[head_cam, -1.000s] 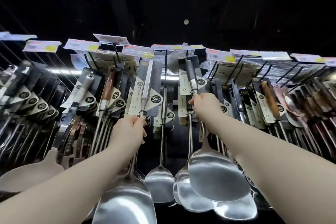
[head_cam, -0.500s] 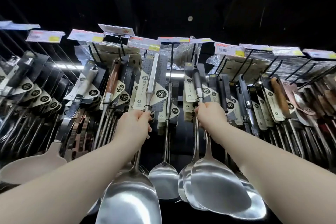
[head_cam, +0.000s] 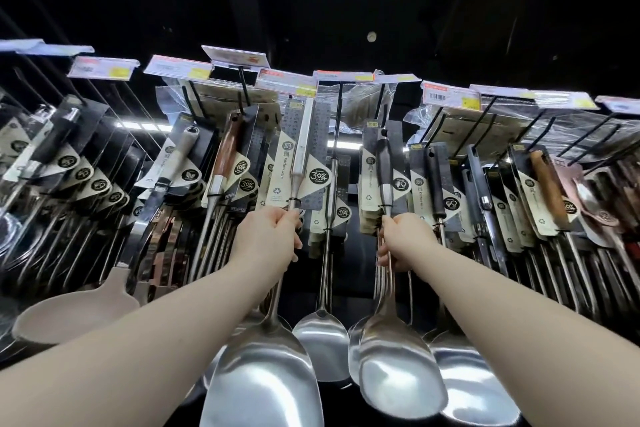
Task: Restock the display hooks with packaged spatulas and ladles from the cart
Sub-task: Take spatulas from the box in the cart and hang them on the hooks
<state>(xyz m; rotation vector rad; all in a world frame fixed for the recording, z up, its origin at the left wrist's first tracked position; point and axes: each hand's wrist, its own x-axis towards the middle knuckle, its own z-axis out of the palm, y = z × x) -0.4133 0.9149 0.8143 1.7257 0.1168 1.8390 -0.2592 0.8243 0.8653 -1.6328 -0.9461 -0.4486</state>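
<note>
Spatulas [head_cam: 263,378] hang vertical, blades down; left hand [head_cam: 268,239], right hand [head_cam: 403,241] grip shafts.

- Broad polished steel spatula [head_cam: 263,381]: mirror silver.
- Cardboard packaging sleeve [head_cam: 281,167]: cream and dotted black, round black badge.
- Wooden utensil handle [head_cam: 227,149]: reddish brown.
- Flat price labels [head_cam: 104,68]: white, yellow and red patches.

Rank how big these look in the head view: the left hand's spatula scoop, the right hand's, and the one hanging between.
1. left spatula blade
2. right spatula blade
3. middle spatula blade
Nearness makes true sizes unsure.
</note>
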